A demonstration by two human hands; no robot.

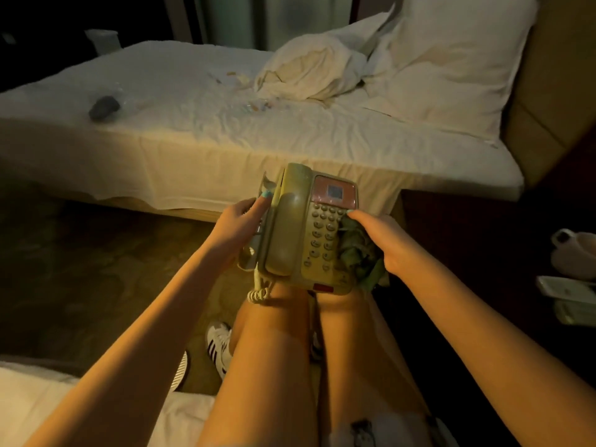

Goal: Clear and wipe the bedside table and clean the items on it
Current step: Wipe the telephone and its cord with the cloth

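At far left we see a small dark object lying on the white sheet of the bed, well apart from everything else. Below it the patterned carpet runs in shadow, and the corner of a second white bed shows at the bottom edge. A white sneaker with dark stripes rests on the carpet just beside the person's bare legs. The left grip is curled round the left edge of the telephone, and a clear plastic piece sits against that same edge under its thumb. The telephone is a beige corded desk set resting on the knees, its handset seated in the cradle and its coiled cord hanging off the near corner. The right grip clutches a bunched green cloth and presses it onto the right side of the keypad, one finger stretched along the keys. Further back, a crumpled pillow lies on the bed beside a large plump pillow that leans on the padded headboard. At far right the dark counter carries a white mug and, nearer, some pale flat items too blurred for us to name.
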